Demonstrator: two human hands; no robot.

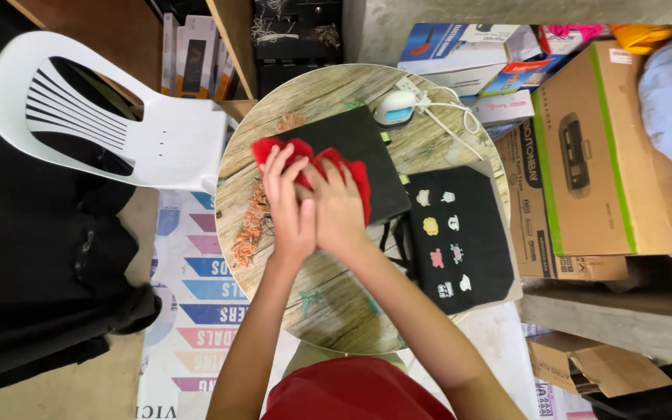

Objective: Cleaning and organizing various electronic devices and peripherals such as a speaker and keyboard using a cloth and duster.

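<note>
Both hands, the left hand and right hand, press down side by side, each grip grasping a red cloth on a black board atop the round wooden worktop.

One camera sits on the person's head. It looks straight down, from close above, at the round wooden table, with boxes and floor around.
</note>
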